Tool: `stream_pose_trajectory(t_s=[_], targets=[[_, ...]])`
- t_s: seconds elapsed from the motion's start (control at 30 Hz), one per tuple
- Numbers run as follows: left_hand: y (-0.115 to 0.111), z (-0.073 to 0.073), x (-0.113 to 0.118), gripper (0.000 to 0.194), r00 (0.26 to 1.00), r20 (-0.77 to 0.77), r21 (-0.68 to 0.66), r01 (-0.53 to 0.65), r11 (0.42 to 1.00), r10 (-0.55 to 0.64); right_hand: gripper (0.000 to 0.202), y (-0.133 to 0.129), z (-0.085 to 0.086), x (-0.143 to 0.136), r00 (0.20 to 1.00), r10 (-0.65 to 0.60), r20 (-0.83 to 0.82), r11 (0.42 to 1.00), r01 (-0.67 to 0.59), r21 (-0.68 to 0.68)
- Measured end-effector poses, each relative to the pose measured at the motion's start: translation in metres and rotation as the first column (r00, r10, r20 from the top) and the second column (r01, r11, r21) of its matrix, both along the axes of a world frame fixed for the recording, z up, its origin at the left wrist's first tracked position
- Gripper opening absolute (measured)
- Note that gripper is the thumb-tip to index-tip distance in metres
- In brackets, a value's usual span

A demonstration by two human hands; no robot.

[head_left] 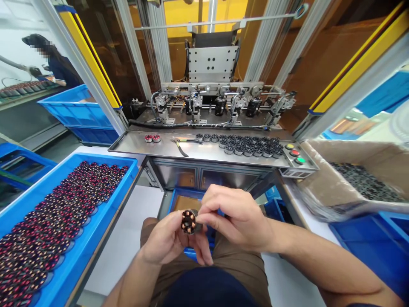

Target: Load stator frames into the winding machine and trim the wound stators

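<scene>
Above my lap, my left hand (169, 238) grips a round motor stator (189, 222) with copper windings, its open face turned up toward the camera. My right hand (236, 215) is closed at the stator's right rim, thumb and forefinger pinched together. Whatever is between those fingertips is too small to make out. Beyond the hands, a steel ledge (166, 149) carries two red-topped stators (152, 138), pliers (182, 147) and several dark stator cores (249, 145).
At left stands a blue tray (128, 170) full of wound stators. Behind the ledge is a machine (212, 64) with several stations. Colored buttons (295, 152) and a carton (319, 166) of dark cores are at right. A person (60, 64) works at far left.
</scene>
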State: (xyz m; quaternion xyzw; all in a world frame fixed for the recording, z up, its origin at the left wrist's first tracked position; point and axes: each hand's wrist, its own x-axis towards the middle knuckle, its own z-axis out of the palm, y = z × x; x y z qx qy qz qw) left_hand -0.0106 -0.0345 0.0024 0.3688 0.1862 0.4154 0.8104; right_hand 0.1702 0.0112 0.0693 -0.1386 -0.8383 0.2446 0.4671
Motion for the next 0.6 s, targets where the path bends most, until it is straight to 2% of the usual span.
stream_pose_trajectory(t_s=[0.13, 0.2, 0.3, 0.37, 0.4, 0.47, 0.53, 0.6], targets=[[-0.0041, 0.0044, 0.0000, 0.036, 0.987, 0.010, 0.107, -0.158, 0.982, 0.157, 0.013, -0.0032, -0.0004, 0.0036, 0.993, -0.119, 0.003, 0.992, 0.119, -0.034], [-0.0063, 0.0071, 0.0002, 0.035, 0.968, 0.027, 0.133, -0.252, 0.959, 0.251, 0.015, -0.0050, -0.0009, 0.0040, 0.987, -0.157, 0.015, 0.985, 0.158, -0.074], [-0.0080, 0.0078, 0.0013, 0.032, 0.891, 0.051, 0.203, -0.451, 0.869, 0.450, 0.017, -0.0061, -0.0016, 0.0033, 0.985, -0.171, 0.018, 0.980, 0.172, -0.100], [-0.0074, 0.0060, 0.0026, 0.036, 0.842, 0.060, 0.248, -0.533, 0.809, 0.536, 0.018, -0.0056, -0.0020, 0.0026, 0.988, -0.153, 0.015, 0.984, 0.154, -0.089], [-0.0068, 0.0049, 0.0034, 0.040, 0.833, 0.048, 0.262, -0.543, 0.798, 0.551, 0.018, -0.0051, -0.0023, 0.0024, 0.990, -0.139, 0.010, 0.987, 0.139, -0.084], [-0.0054, 0.0031, 0.0050, 0.045, 0.845, -0.002, 0.267, -0.514, 0.815, 0.534, 0.018, -0.0041, -0.0028, 0.0022, 0.994, -0.110, 0.008, 0.991, 0.110, -0.077], [-0.0045, 0.0021, 0.0065, 0.039, 0.865, -0.039, 0.251, -0.476, 0.843, 0.500, 0.016, -0.0039, -0.0032, 0.0022, 0.995, -0.096, 0.011, 0.993, 0.097, -0.063], [-0.0041, 0.0015, 0.0076, 0.030, 0.859, -0.044, 0.248, -0.486, 0.838, 0.511, 0.015, -0.0054, -0.0035, 0.0016, 0.994, -0.114, -0.003, 0.992, 0.113, -0.047]])
